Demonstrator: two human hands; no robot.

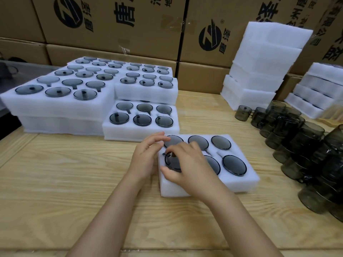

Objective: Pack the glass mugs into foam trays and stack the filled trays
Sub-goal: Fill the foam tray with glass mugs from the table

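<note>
A white foam tray (246, 182) lies on the wooden table in front of me, with smoky glass mugs sunk base-up in its round pockets. My right hand (187, 164) grips the mug (171, 161) in the front left pocket, thumb at its near rim and fingers curled over the top; part of this mug is hidden. My left hand (146, 154) rests at the tray's left edge, its relaxed fingertips reaching over the back left mug (174, 140). Loose smoky mugs (297, 145) stand crowded on the right.
Filled trays (61, 104) are stacked at the back left, and a smaller stack (141, 119) sits just behind the working tray. Empty foam trays (259, 67) tower at the back right, more foam trays (319, 88) at the far right. Cardboard boxes (115, 21) wall off the back.
</note>
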